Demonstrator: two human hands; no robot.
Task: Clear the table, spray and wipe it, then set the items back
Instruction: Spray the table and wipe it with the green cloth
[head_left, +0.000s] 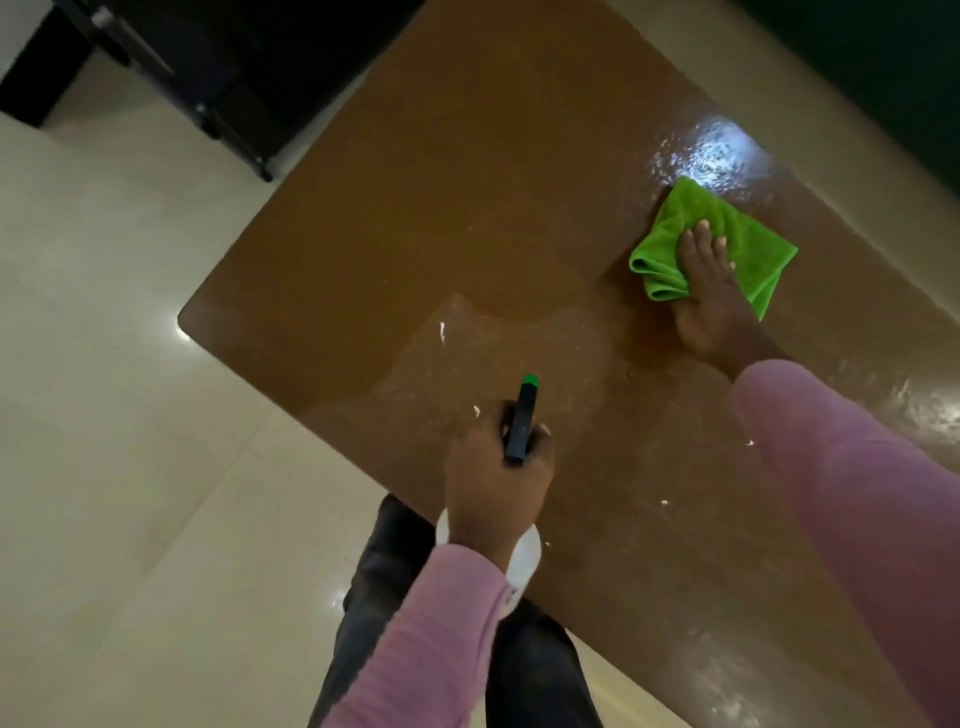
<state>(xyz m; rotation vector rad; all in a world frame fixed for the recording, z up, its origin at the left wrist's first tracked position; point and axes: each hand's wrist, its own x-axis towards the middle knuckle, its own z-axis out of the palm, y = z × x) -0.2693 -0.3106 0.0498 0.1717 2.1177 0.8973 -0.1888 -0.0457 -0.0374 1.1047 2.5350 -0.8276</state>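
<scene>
The brown table fills the middle of the view, its top wet and shiny with streaks and droplets. My left hand grips a spray bottle with a dark head and green nozzle tip, held over the table's near edge; its white body shows below my wrist. My right hand lies flat on a folded green cloth, pressing it on the table's right part, just below a bright wet glare.
Pale tiled floor lies left of the table. A dark piece of furniture stands at the upper left. My dark trousers are at the table's near edge. A dark green surface is at the top right.
</scene>
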